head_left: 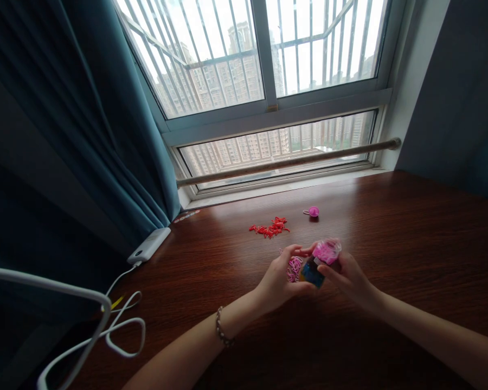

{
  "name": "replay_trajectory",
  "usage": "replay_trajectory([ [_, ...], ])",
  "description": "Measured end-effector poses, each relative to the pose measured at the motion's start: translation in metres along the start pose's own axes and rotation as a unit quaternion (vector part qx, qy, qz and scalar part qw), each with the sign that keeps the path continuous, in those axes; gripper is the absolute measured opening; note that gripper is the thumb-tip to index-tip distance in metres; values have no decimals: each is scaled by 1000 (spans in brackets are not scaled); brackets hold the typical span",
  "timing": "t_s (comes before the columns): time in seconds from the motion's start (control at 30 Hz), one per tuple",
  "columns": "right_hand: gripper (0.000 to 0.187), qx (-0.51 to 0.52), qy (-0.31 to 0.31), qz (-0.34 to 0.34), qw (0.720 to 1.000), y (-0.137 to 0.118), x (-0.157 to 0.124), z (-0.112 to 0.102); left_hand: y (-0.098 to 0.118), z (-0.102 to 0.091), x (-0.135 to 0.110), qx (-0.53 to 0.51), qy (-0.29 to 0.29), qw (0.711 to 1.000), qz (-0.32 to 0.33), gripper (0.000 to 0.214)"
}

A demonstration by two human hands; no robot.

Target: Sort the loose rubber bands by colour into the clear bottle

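Observation:
Above the table's near part, my two hands hold a small blurred packet (327, 251) between them. Its upper end is clear with bright pink contents; the lower part is dark and blue. My left hand (284, 275), wearing a braided bracelet, grips the lower left side between thumb and fingers. My right hand (352, 281) closes around the right side, thumb across the front. Just behind my left fingers lies a heap of pink and white loops (295, 268), partly covered by that hand. Farther back are a pile of small red pieces (270, 228) and a round pink item (313, 212) with a pale loop.
The brown wooden table (423, 254) runs up to a barred window (268, 103). At left, a white power strip (149, 245) rests by the blue curtain (117, 119), and a thick white cable (65, 279) loops along the left edge.

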State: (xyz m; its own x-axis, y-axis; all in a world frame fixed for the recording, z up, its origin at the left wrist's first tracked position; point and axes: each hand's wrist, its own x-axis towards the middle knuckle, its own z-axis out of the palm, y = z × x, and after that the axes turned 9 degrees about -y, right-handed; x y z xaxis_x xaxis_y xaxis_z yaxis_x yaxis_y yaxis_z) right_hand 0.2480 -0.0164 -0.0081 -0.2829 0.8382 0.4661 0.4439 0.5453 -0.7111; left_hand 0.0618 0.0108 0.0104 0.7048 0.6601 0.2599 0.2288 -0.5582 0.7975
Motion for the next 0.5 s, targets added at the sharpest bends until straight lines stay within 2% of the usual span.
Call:
replay_trajectory([
  [0.07, 35, 56, 1, -14, 998, 0, 0, 4, 2, 4, -1, -36, -36, 999, -9, 73],
  [0.13, 41, 63, 0, -20, 998, 1, 1, 7, 4, 6, -2, -53, -31, 998, -16, 71],
  [0.23, 51, -20, -13, -13, 1000, 6, 2, 9, 2, 1, -1, -52, 40, 998, -25, 58],
  [0.33, 54, -149, -69, 31, 986, 11, -1, 15, -7, -11, 3, -47, 129, 990, -37, 44],
  [0.4, 52, -222, -105, 75, 966, 11, -3, 20, -15, -21, 6, -38, 184, 981, -50, 42],
  [0.5, 40, -264, -147, 118, 946, 11, 0, 26, -27, -35, 7, -8, 234, 970, -62, 44],
])
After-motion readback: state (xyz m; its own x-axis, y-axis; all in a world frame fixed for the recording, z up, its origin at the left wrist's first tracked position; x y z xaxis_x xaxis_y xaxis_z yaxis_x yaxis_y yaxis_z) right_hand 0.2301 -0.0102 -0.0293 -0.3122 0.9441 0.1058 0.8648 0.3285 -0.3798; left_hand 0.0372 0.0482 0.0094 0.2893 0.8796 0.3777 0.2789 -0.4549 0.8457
